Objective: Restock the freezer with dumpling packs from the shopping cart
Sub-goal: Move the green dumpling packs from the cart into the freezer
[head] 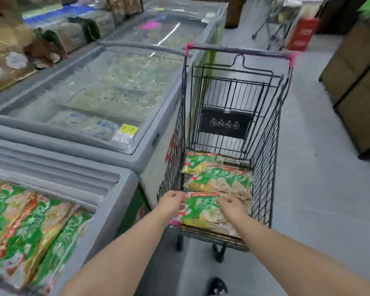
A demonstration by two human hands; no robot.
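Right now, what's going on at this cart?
A person reaches into the shopping cart, with the left grip and the right grip both holding the nearest dumpling pack near its far edge. A second pack and a third pack lie deeper in the cart. The held pack is not yet in the open freezer on the left, which already holds a row of the same packs.
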